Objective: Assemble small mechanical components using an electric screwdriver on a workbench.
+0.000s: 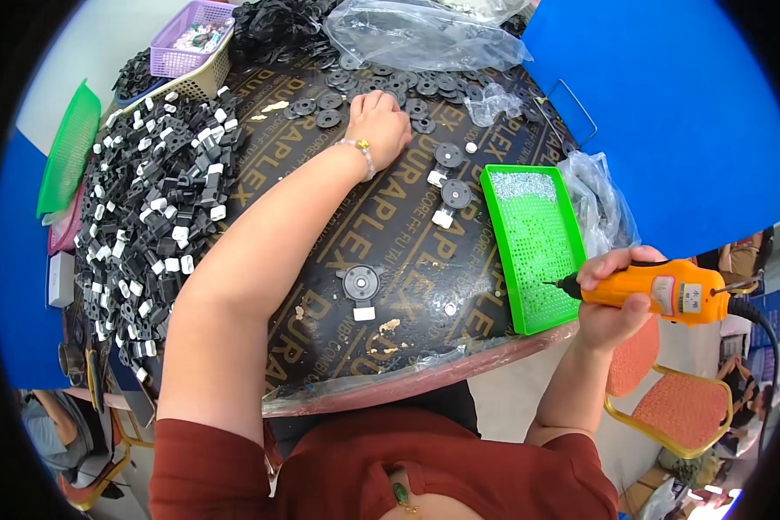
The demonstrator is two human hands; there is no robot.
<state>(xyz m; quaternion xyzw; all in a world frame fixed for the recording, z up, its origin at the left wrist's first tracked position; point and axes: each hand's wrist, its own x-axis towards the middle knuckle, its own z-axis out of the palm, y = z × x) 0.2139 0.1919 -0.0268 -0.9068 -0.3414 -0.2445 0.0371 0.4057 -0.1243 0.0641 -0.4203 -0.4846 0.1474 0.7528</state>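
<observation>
My right hand (611, 299) is wrapped round an orange electric screwdriver (654, 291), held level at the green tray's right edge. Its tip points left over the green tray (505, 264), where small silver screws (524, 185) lie heaped at the far end and scattered over the holed floor. At the far middle of the table my left hand (380, 126) rests palm down among flat black discs (328, 119). Its fingers are curled together and their tips are hidden. Nearer me lies a round black part with a white block (360, 284); two similar parts (456, 195) sit left of the tray.
A big heap of black parts with white blocks (160, 217) covers the left side. Behind it stand a purple basket (182, 61) and a green basket (71, 152). Clear plastic bags (425, 35) lie at the back and beside the tray. The screwdriver's cord (767, 338) hangs right.
</observation>
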